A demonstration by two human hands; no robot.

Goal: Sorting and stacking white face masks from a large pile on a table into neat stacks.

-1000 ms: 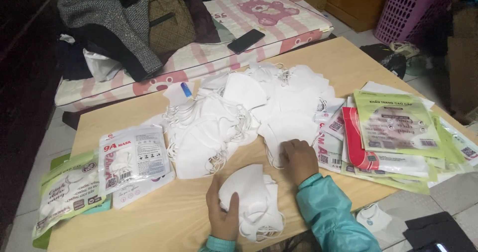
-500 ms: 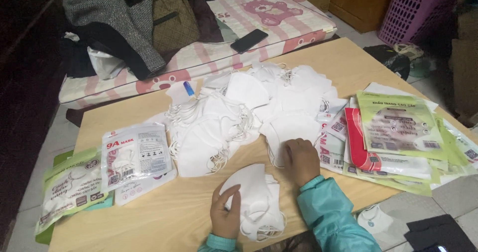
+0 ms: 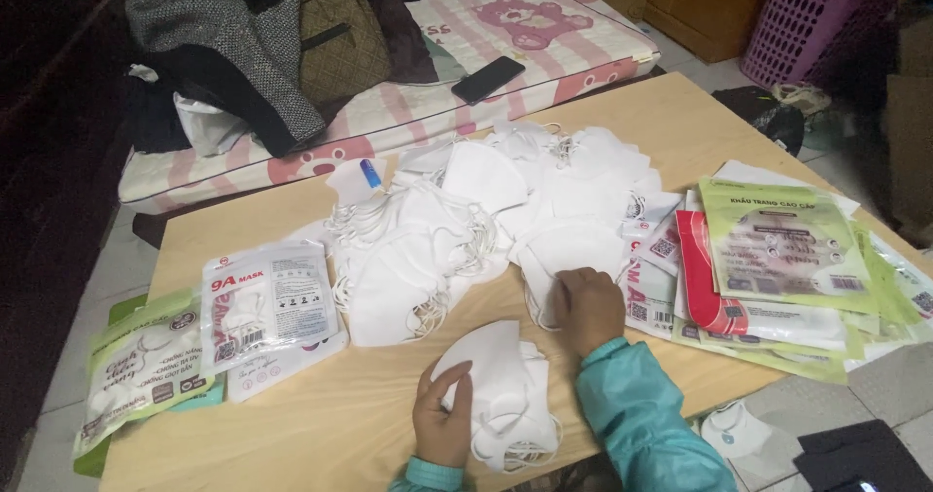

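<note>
Flat plastic packets (image 3: 204, 346) are lying along the wooden table's (image 3: 321, 424) left edge. At the near edge, the left hand (image 3: 443, 422) is pressing spread fingers on a small stack of soft white masks (image 3: 505, 400); the right hand (image 3: 587, 307), fingers curled, is pinching one mask (image 3: 564, 254) from the loose pile (image 3: 466, 220). Glossy green packets (image 3: 777, 249) are fanning out at the right edge.

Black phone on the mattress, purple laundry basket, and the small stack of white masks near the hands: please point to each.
black phone (image 3: 489, 79), head view, middle of its screen
purple basket (image 3: 799, 20), head view, its side wall
small stack of white masks (image 3: 501, 385), head view, top mask's middle
</note>
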